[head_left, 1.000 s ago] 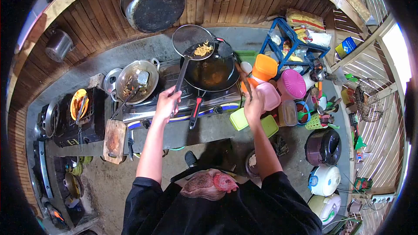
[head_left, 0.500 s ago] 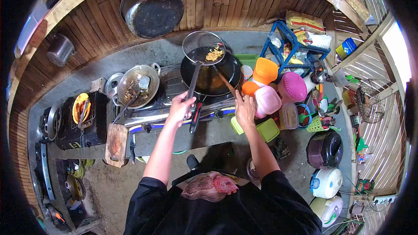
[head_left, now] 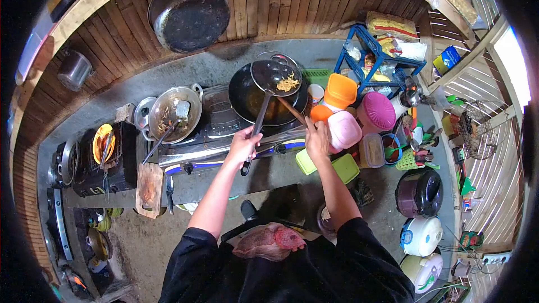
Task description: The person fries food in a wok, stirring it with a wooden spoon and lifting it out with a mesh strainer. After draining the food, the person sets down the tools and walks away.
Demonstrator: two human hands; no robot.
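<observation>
My left hand (head_left: 243, 145) is closed around the long handle of a strainer (head_left: 266, 74), held over a dark frying pan (head_left: 238, 96) on the stove. Golden fried shreds (head_left: 288, 83) lie in the right side of the strainer's mesh. A long wooden-handled utensil (head_left: 291, 110) is gripped in my right hand (head_left: 318, 139); its far end reaches to the strainer, beside the shreds. Brownish oil shows in the pan below, partly covered by the strainer.
Left on the stove stands a metal wok (head_left: 193, 116) with a turner in it. A cutting board (head_left: 150, 188) lies at the counter's front edge. Plastic containers (head_left: 343, 129) crowd the right side, below a blue rack (head_left: 359, 73). A large pan (head_left: 191, 17) hangs on the wall.
The strainer has come lower and to the right over the pan, with the shreds still in it. My left hand has shifted slightly right; my right hand has hardly moved.
</observation>
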